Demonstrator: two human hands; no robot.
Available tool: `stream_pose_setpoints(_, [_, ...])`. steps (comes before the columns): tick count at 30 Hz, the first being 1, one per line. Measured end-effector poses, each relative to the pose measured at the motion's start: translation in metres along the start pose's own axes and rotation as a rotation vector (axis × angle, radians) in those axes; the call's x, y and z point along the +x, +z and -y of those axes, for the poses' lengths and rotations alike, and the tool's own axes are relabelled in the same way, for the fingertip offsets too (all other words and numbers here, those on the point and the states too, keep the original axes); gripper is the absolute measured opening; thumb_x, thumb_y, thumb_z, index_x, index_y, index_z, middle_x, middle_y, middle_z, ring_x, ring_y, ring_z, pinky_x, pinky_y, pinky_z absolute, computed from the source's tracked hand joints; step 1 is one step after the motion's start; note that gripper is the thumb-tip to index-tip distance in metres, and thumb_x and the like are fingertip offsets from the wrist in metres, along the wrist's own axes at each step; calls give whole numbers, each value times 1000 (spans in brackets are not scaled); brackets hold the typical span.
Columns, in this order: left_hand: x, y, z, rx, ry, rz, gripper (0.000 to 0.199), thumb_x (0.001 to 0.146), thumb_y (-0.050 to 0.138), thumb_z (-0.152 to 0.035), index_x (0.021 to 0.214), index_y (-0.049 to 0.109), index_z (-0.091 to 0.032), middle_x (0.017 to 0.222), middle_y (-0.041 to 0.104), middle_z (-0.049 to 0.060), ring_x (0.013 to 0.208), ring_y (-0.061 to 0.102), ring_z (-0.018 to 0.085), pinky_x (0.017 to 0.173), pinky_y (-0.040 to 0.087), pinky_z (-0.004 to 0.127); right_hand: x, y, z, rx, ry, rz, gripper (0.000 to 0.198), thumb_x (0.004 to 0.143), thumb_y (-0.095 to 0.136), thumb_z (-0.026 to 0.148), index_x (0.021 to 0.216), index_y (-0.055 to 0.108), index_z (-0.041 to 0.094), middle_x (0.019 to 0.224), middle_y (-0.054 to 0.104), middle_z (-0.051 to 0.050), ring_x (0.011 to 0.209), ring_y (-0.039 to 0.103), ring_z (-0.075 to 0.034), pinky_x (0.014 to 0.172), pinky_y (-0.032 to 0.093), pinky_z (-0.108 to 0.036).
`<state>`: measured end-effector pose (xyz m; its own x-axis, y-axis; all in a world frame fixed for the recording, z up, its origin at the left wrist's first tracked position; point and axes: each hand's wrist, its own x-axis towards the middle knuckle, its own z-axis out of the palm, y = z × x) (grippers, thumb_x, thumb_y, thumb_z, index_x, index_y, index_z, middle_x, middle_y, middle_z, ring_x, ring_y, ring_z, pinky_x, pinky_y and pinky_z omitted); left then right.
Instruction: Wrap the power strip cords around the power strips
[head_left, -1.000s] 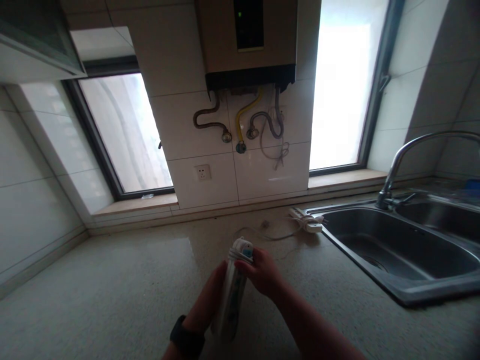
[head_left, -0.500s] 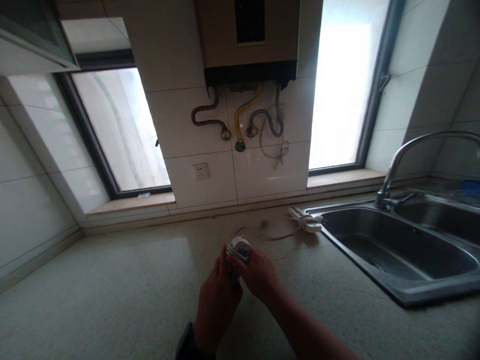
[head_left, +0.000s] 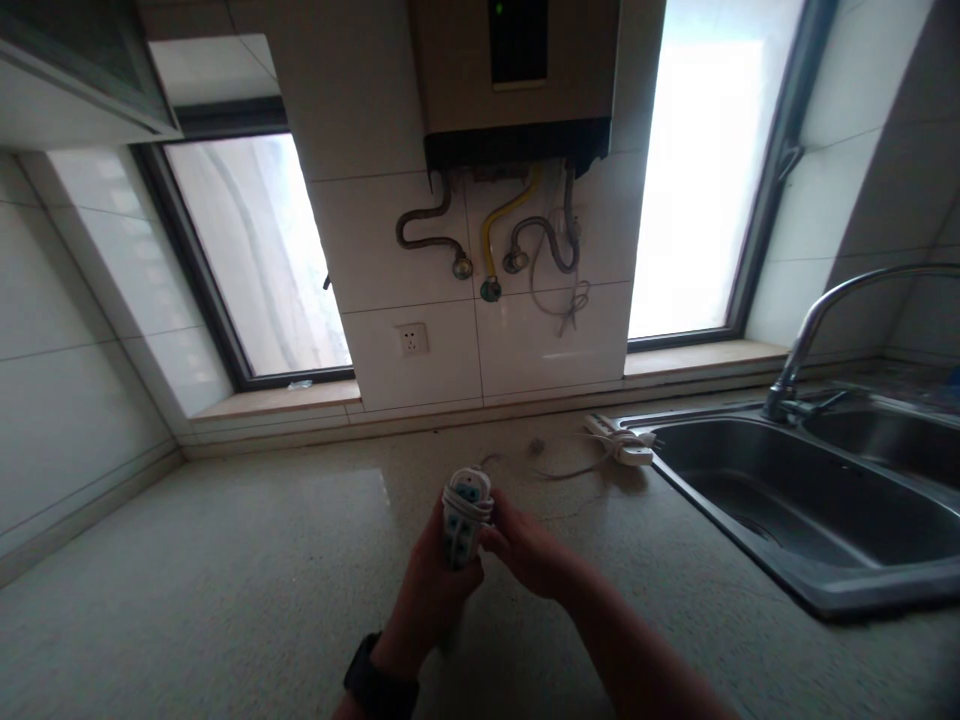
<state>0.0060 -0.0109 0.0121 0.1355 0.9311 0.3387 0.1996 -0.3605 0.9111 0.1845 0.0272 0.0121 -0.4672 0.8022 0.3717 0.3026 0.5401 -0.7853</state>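
Observation:
My left hand is wrapped around the lower part of a white power strip with teal sockets, held tilted above the counter. A white power cord is wound in several turns about the strip's upper end. At the strip's right side, my right hand has its fingers closed at the cord; the exact grip is partly hidden. A dark watch band is on my left wrist.
On the speckled counter, a second white power strip with its cord lies against the steel sink. A curved faucet rises behind the sink. Above hangs a water heater with hoses; a wall socket is below it.
The power strip has turned so its teal socket face now shows with the cord turns across it. My right hand has shifted slightly right and down from the strip's top. The view has swung slightly left.

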Motion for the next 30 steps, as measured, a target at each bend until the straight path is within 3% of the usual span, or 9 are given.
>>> stream_pose_setpoints(3, [0,0,-2,-62,-8,34,81,71,61,-9,149,39,-19,133,63,12,114,62,26,100,46,37,-3,-1,-2,16,-33,28,46,100,50,36,142,39,19,122,66,-13,114,62,-25,99,47,-41])
stream_pose_setpoints(8, [-4,4,-8,-166,-59,109,75,69,60,-8,143,47,-18,130,64,11,114,62,27,100,46,37,-1,-2,-11,-33,-55,-46,48,93,60,34,135,45,17,125,64,-15,115,61,-28,101,45,-43])
stream_pose_setpoints(12, [-9,8,-8,-214,-70,121,74,66,59,-8,139,49,-19,129,63,9,113,60,27,96,47,37,-1,2,-14,-103,-82,-100,68,91,60,41,147,33,13,129,63,-19,117,60,-31,99,46,-46])
stream_pose_setpoints(19, [-12,10,-3,-197,-93,133,73,70,58,-10,141,46,-20,126,63,10,109,60,27,90,49,37,-2,7,-6,-265,-87,-182,37,95,52,45,116,61,15,98,74,-13,88,70,-28,78,49,-35])
stream_pose_setpoints(22, [-10,10,-6,-164,-96,134,73,70,59,-11,141,46,-18,118,65,10,108,61,28,90,50,39,-2,5,-5,-314,-77,-211,38,97,48,47,111,63,15,90,74,-12,79,70,-28,70,47,-33])
stream_pose_setpoints(26, [-11,10,-17,-120,-36,142,72,70,63,-11,140,49,-19,127,62,12,113,58,30,96,48,40,-3,-1,-4,-297,-103,-219,41,92,55,55,103,64,16,83,72,-9,72,67,-25,66,43,-32])
stream_pose_setpoints(28, [-14,9,-19,-135,-59,186,72,73,65,-15,142,47,-20,124,63,12,105,62,28,89,51,38,-4,-4,-4,-222,-143,-239,46,85,62,60,103,62,17,81,70,-7,70,64,-23,66,44,-31])
stream_pose_setpoints(30, [-16,9,-17,-200,-137,249,71,77,67,-21,145,44,-21,110,66,10,85,64,22,74,54,33,-5,-4,-3,-99,-187,-263,54,81,66,62,110,59,18,83,67,-5,70,61,-21,67,44,-30])
